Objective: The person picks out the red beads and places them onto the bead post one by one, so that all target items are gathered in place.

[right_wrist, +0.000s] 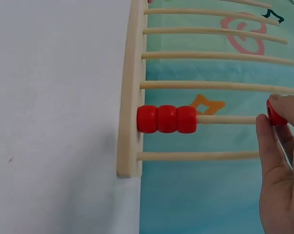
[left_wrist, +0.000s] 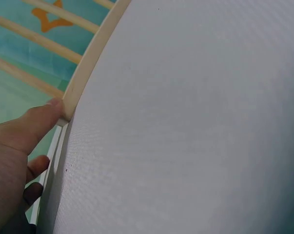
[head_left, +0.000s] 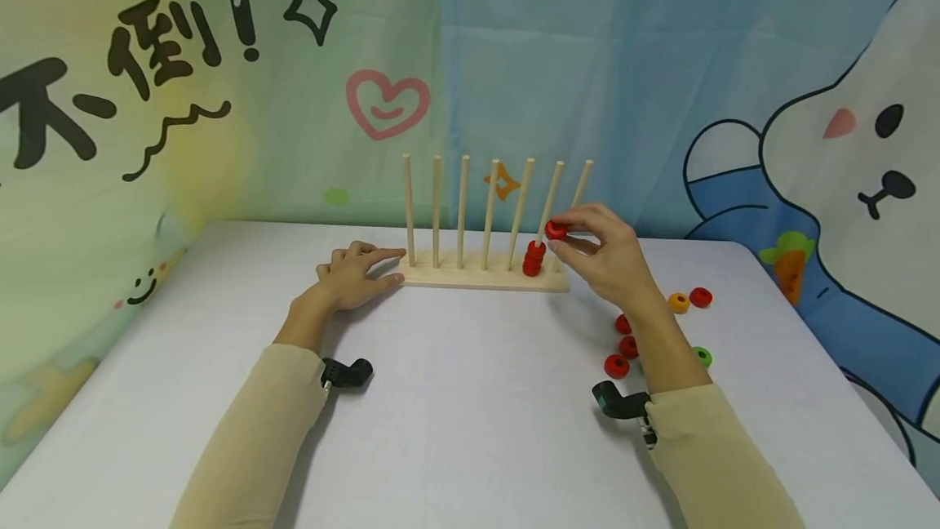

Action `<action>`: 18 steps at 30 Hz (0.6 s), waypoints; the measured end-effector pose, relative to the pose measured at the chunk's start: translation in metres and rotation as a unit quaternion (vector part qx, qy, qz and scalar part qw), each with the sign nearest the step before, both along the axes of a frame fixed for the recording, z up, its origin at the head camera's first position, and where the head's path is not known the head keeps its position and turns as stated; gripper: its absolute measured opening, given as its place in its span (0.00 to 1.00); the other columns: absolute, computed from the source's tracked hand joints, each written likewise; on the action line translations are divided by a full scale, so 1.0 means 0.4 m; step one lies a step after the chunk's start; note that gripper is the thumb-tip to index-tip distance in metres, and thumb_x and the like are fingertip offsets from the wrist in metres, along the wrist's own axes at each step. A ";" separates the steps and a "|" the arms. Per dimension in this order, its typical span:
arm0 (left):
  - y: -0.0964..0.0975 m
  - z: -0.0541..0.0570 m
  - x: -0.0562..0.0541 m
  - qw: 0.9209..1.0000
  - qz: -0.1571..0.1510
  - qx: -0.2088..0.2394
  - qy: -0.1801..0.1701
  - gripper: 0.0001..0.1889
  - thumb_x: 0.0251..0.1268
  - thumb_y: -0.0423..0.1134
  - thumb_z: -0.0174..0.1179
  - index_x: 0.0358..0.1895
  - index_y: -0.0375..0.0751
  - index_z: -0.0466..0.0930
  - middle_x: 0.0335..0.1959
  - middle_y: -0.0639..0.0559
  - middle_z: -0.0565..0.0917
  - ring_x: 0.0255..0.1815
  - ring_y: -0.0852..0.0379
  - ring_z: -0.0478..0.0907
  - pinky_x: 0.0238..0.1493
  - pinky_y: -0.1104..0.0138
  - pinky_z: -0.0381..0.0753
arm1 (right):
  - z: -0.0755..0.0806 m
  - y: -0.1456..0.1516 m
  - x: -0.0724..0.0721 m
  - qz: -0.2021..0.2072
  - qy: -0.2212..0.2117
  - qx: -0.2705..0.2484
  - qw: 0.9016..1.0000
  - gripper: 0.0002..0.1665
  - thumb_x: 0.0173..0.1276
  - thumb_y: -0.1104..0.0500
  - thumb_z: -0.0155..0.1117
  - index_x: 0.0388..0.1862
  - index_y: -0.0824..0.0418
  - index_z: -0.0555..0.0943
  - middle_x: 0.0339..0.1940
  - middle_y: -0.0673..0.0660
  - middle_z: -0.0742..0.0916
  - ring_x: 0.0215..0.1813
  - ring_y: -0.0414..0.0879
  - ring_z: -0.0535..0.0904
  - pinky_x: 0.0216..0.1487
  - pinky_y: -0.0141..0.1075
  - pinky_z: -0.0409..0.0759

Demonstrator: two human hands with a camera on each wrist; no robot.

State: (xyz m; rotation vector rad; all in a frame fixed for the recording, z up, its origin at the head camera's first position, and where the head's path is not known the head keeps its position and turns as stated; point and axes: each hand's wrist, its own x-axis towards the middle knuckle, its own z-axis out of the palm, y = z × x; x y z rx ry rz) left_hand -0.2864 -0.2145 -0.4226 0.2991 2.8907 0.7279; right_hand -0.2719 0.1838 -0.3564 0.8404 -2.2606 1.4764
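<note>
A wooden rack [head_left: 470, 277] with several upright pegs stands at the back of the table. My left hand [head_left: 357, 274] holds its left end, with thumb [left_wrist: 44, 117] at the front corner and index finger at the back corner. My right hand [head_left: 605, 255] pinches a red bead [head_left: 556, 230] between thumb and fingertips. In the head view this bead is just right of the second peg from the right; in the right wrist view it overlaps that peg's line. Three red beads [right_wrist: 167, 119] are stacked at the bottom of the same peg. The rightmost peg is partly hidden by my right hand.
Loose red beads [head_left: 616, 366] lie near my right forearm, which hides part of the group. Beyond it are an orange bead [head_left: 679, 303], another red bead [head_left: 701, 297] and a green bead [head_left: 702, 356]. A printed cloth [head_left: 529, 64] hangs behind the white table [head_left: 470, 415].
</note>
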 end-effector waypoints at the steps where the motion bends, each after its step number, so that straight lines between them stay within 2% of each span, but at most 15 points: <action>1: 0.000 0.001 0.001 1.000 0.001 0.001 -0.001 0.32 0.74 0.66 0.52 0.78 0.67 0.66 0.77 0.40 0.59 0.73 0.30 0.53 0.58 0.36 0.54 | 0.003 -0.002 -0.001 -0.003 0.004 0.003 1.000 0.19 0.67 0.73 0.69 0.57 0.67 0.84 0.54 0.61 0.82 0.54 0.42 0.80 0.55 0.28 0.80; 8: -0.001 0.001 0.001 1.000 0.004 -0.001 -0.003 0.32 0.74 0.66 0.52 0.78 0.68 0.65 0.77 0.41 0.59 0.74 0.31 0.53 0.59 0.36 0.53 | 0.028 -0.017 -0.005 -0.035 0.025 0.008 0.999 0.20 0.67 0.72 0.69 0.58 0.67 0.84 0.55 0.61 0.82 0.54 0.39 0.78 0.54 0.27 0.81; 18: -0.002 -0.001 0.002 1.000 0.003 0.003 -0.003 0.32 0.73 0.67 0.52 0.77 0.68 0.66 0.77 0.41 0.59 0.73 0.31 0.53 0.59 0.36 0.53 | 0.053 -0.031 -0.010 -0.024 0.052 -0.052 0.997 0.19 0.68 0.73 0.68 0.58 0.68 0.84 0.54 0.60 0.81 0.52 0.42 0.81 0.51 0.28 0.82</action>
